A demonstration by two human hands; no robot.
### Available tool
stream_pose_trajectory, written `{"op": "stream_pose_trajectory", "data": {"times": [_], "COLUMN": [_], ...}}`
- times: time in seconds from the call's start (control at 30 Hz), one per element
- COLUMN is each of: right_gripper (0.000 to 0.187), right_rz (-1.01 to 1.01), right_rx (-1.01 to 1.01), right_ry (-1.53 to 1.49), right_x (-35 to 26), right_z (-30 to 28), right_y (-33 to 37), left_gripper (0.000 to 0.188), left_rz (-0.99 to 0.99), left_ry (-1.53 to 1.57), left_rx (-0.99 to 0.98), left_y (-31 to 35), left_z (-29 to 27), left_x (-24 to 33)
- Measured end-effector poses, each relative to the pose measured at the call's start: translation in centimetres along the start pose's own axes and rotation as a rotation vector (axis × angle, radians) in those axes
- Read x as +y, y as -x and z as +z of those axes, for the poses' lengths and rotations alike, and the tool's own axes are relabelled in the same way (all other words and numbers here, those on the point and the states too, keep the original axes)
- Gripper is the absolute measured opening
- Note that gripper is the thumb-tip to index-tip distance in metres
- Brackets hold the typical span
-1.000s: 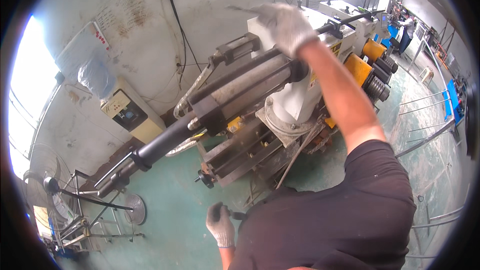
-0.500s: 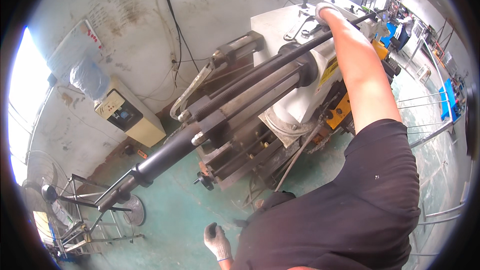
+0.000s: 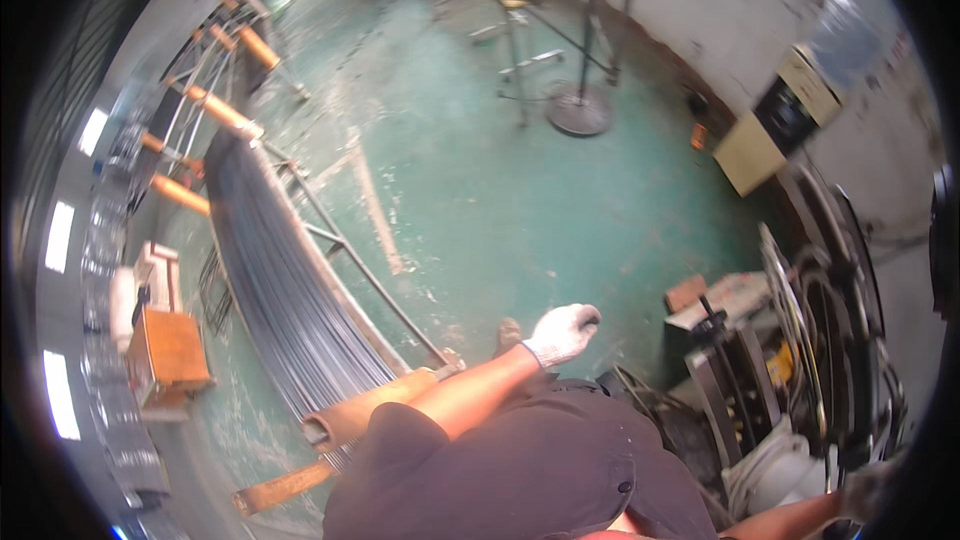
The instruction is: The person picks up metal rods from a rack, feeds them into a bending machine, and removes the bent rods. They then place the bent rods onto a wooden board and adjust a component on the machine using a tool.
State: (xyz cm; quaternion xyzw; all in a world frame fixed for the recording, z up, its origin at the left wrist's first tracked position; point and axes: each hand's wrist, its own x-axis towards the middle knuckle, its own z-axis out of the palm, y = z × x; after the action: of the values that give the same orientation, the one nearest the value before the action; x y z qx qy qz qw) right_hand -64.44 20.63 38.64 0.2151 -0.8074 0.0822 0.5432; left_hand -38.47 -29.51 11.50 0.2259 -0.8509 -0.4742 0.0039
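Note:
My left hand, in a white knitted work glove, hangs in front of my body above the green floor. Its fingers are curled in, and nothing shows in them. At the lower right edge my right hand reaches to the machine. It is dark and blurred there, so its fingers cannot be made out. Near the right forearm are a pale rounded part of the machine and several dark bars and hoses. My left forearm passes over the end of a brown tube on the rack.
A long bundle of thin grey rods lies on a metal rack at the left. An orange-brown box stands beyond it. Farther off are a round stand base, a metal frame table and a water dispenser.
My view has swung left, from the machine to the rod rack and floor. My right hand, on top of the machine before, now shows at the lower right edge. My left hand remains curled.

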Motion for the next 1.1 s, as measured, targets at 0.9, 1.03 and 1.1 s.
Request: {"op": "stream_pose_trajectory", "data": {"times": [0.9,1.03,1.1], "right_gripper": [0.04,0.04,0.04], "right_rz": [0.232,0.021,-0.146], "right_rx": [-1.693,-1.652,-1.57], "right_ry": [-0.714,-1.078,-1.203], "right_x": [-98.4,-124.7,-134.4], "right_z": [63.0,61.3,59.6], "right_y": [14.5,0.2,-4.4], "left_gripper": [0.025,0.021,0.02], "left_rz": [-0.471,-0.499,-0.479], "left_ry": [0.135,0.221,0.021], "left_rx": [0.797,1.122,1.113], "left_y": [-6.3,-7.4,-7.6], "left_z": [-60.3,-69.8,-77.6], "left_x": [-42.2,-49.2,-48.4]}}
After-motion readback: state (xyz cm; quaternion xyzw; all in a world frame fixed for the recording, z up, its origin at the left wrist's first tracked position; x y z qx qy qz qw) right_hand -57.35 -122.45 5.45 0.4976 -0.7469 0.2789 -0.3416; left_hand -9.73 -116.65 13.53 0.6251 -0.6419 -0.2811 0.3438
